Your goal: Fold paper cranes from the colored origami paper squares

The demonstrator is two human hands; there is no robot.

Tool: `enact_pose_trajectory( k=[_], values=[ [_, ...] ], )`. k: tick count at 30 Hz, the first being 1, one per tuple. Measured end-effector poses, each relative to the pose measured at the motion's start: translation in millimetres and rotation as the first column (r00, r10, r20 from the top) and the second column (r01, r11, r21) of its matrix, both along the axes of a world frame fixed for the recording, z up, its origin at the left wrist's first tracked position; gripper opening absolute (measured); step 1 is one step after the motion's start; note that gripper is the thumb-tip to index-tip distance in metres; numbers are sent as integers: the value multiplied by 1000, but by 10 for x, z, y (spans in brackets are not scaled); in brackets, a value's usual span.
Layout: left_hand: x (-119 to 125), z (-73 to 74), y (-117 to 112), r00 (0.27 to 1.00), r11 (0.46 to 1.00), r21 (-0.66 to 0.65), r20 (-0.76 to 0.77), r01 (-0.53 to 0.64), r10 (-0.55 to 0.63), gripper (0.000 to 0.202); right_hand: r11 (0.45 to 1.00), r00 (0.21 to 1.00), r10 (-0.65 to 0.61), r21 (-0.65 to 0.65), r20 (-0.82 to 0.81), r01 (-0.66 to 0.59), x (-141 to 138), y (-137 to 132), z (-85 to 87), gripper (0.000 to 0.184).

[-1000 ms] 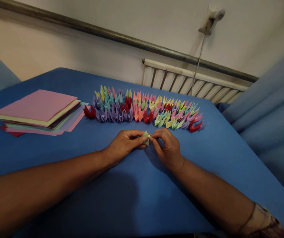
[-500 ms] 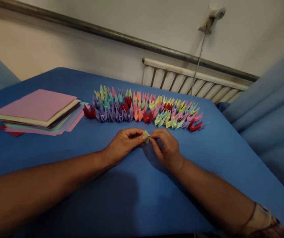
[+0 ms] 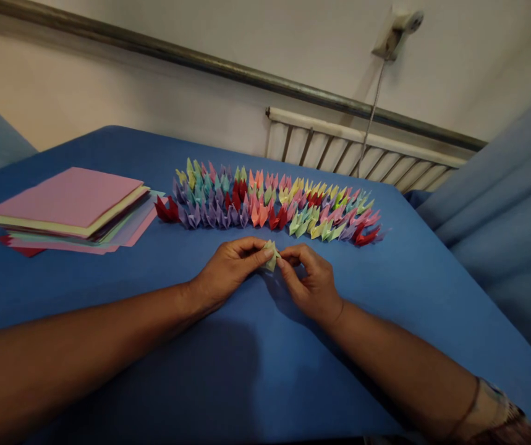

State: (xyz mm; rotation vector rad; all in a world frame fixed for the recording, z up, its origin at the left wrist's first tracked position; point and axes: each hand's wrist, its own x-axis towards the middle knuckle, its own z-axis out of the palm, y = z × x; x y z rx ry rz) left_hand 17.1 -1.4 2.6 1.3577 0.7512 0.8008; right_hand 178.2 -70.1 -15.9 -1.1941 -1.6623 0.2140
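Note:
A small pale green folded paper crane (image 3: pixel 270 254) is held just above the blue table, between my two hands. My left hand (image 3: pixel 228 269) pinches its left side between thumb and fingers. At its right edge, the thumb and index finger of my right hand (image 3: pixel 310 279) are closed on a tip of the paper. Part of the crane is hidden behind my left thumb. Just beyond my hands stand rows of folded paper cranes (image 3: pixel 259 213) in red, purple, orange, pink, yellow, green and turquoise.
On the left lies a stack of coloured paper sheets (image 3: pixel 68 198), pink on top. The blue-covered table (image 3: pixel 191 383) runs back toward a wall with a metal pipe (image 3: pixel 228 69) and a white radiator (image 3: pixel 330 139). A blue curtain (image 3: pixel 506 210) hangs at the right.
The crane has turned slightly, and more of its body shows between my hands. My right fingers have shifted a little along its right edge. The rows and the paper stack are unchanged.

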Motion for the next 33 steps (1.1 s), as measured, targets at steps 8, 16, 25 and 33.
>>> enact_pose_trajectory(
  k=[8,16,25,33],
  values=[
    [7,5,-10,1000,1000,-9,-3,-7,7,19,999,999,33,-29,-24,-34,-6,-1,14,7],
    [4,10,-27,999,1000,15,-41,-11,11,16,1000,1000,-13,0,-7,13,1,34,-23,11],
    [10,-22,-8,999,998,-45,5,-36,36,18,994,999,5,-111,-51,-11,25,40,-33,15],
    [2,-10,-16,1000,999,-39,-11,-14,13,21,996,997,59,-71,-51,-63,10,42,-14,13]
  ],
)
